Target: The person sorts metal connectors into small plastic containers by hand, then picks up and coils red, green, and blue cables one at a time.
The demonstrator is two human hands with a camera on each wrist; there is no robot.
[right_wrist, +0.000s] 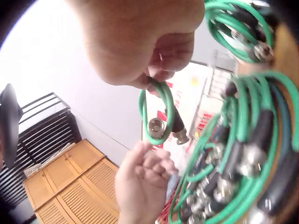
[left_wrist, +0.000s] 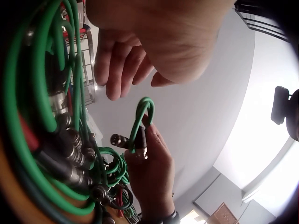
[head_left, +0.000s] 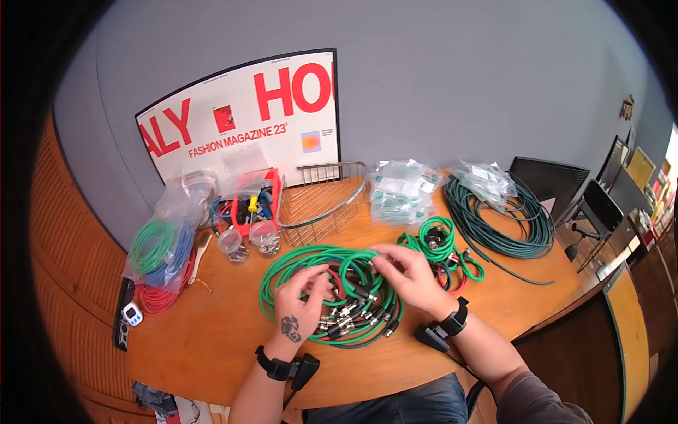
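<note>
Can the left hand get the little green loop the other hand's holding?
Probably yes: the left hand looks empty and close, and nothing shows between its fingers and the green loop. The right hand pinches it, though, so might have to let go.

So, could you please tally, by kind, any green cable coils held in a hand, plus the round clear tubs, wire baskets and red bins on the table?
Green coil held in the right hand: 1
Round clear tubs: 2
Wire basket: 1
Red bin: 1
Total: 5
</note>
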